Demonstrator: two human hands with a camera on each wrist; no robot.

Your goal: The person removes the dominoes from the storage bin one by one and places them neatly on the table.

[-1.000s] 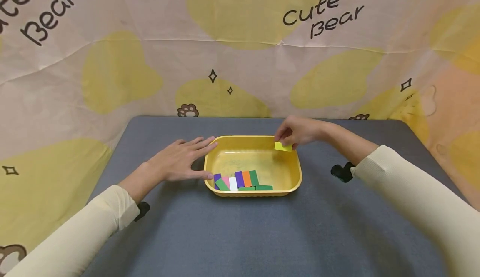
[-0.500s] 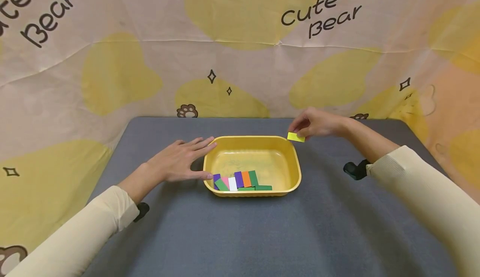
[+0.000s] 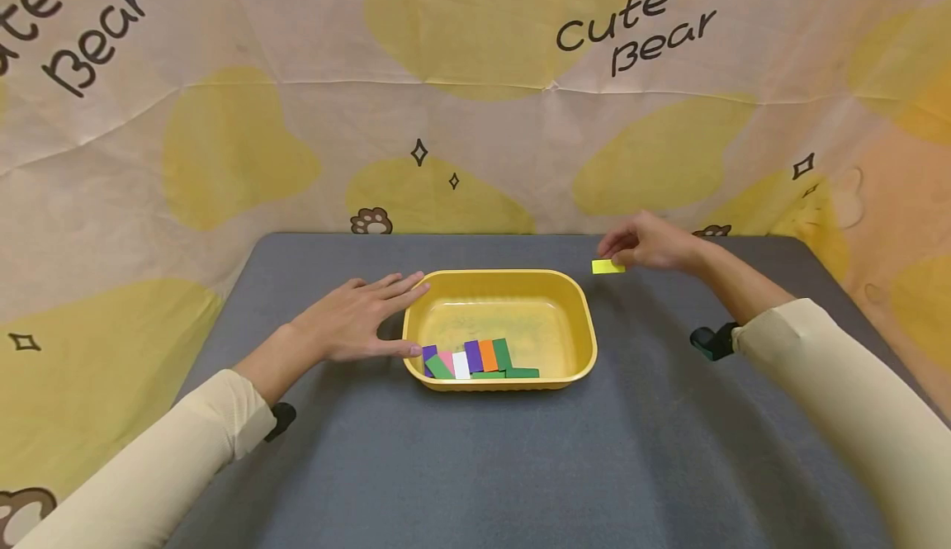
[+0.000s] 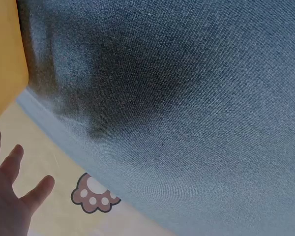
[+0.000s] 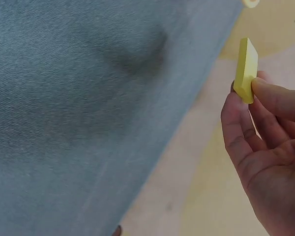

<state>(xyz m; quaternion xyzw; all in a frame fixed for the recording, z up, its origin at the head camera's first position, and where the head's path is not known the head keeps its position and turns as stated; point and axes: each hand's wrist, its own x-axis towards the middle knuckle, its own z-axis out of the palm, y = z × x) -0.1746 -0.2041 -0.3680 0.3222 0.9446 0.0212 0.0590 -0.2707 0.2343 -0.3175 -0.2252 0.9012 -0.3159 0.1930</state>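
Between thumb and fingers my right hand (image 3: 648,241) pinches a small yellow block (image 5: 246,71), flat and rectangular like a domino. It is held above the table, just beyond the back right corner of a yellow plastic tray (image 3: 587,318). My left hand (image 3: 364,318) lies with spread, straight fingers at the tray's left rim, thumb over its front left corner. Along the tray's front wall several similar blocks are gathered: a white block (image 3: 461,365), an orange block (image 3: 488,355), a green block (image 3: 502,354), plus purple, pink and more green ones. In the left wrist view only part of the left hand shows.
The tray stands on a table with a grey-blue cloth (image 3: 475,466). Behind the table's far edge hangs a pale fabric backdrop (image 3: 475,120) with yellow patches and printed lettering. Black straps with dark pieces (image 3: 713,341) sit at the wrists.
My right hand has carried the yellow block from over the tray's back right corner outward to the right and slightly away. The left hand and the blocks in the tray stay put.
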